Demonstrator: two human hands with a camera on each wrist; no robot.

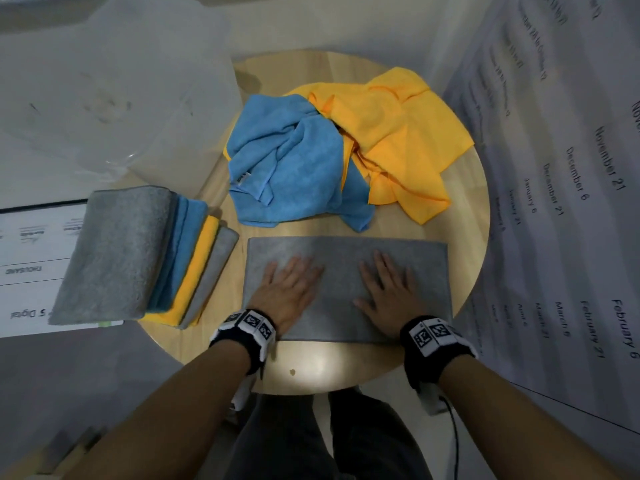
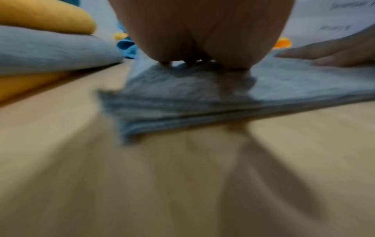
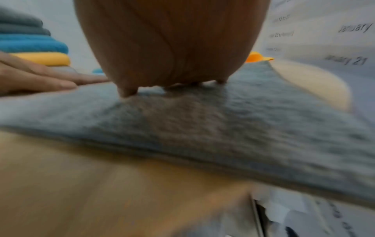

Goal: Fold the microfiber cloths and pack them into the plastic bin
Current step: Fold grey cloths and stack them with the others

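A grey microfiber cloth (image 1: pixel 346 258) lies folded into a long rectangle on the round wooden table (image 1: pixel 329 365). My left hand (image 1: pixel 289 289) presses flat on its left half, fingers straight. On the right half my right hand (image 1: pixel 388 292) lies flat too. In the left wrist view the grey cloth (image 2: pixel 202 99) shows its layered edge under the left hand (image 2: pixel 202 32). The right wrist view shows the grey cloth (image 3: pixel 223 128) beneath the right hand (image 3: pixel 172 43). A stack of folded cloths (image 1: pixel 138 254) in grey, blue and yellow sits at the left. The clear plastic bin (image 1: pixel 131 91) stands behind the stack.
Crumpled blue cloths (image 1: pixel 291 161) and yellow cloths (image 1: pixel 394 140) lie heaped at the back of the table. Printed paper sheets (image 1: pixel 571 168) with dates cover the surface to the right, and more paper (image 1: pixel 31 268) lies under the stack at the left.
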